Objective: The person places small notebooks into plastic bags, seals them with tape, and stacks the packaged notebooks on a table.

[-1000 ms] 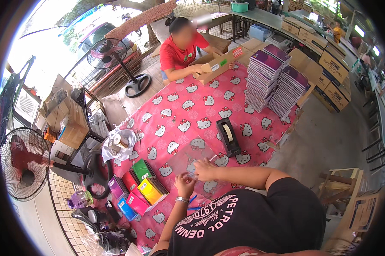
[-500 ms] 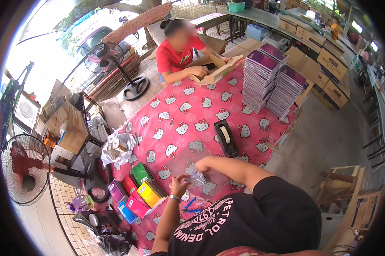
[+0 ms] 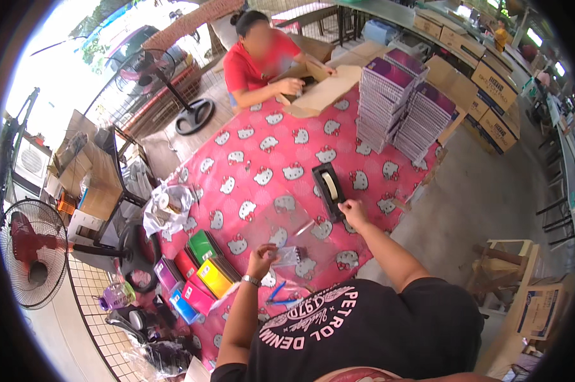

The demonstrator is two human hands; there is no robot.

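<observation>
Near the table's front, my left hand [image 3: 262, 261] is closed on the edge of a small clear plastic packet [image 3: 287, 256] with a dark spiral-like edge along one side. My right hand [image 3: 353, 212] reaches the near end of a black tape dispenser [image 3: 329, 191], its fingertips pinched there. What they pinch is too small to make out. The dispenser holds a roll of pale tape [image 3: 329, 184]. A clear plastic sheet [image 3: 281, 219] lies flat beyond the packet. Blue-handled pliers [image 3: 278, 296] rest between my left forearm and my shirt.
Colourful spiral notebooks [image 3: 214, 277] lie at the left, beside a white plastic bag [image 3: 168, 207]. Tall stacks of purple spiral notebooks [image 3: 389, 95] stand at the far right. Across the pink table [image 3: 262, 159], a person in red [image 3: 259, 70] handles an open cardboard box [image 3: 319, 95].
My right hand has left the packet and moved right and away to the tape dispenser. My left hand stays at the packet. The person opposite has tilted the box's flap down toward the table.
</observation>
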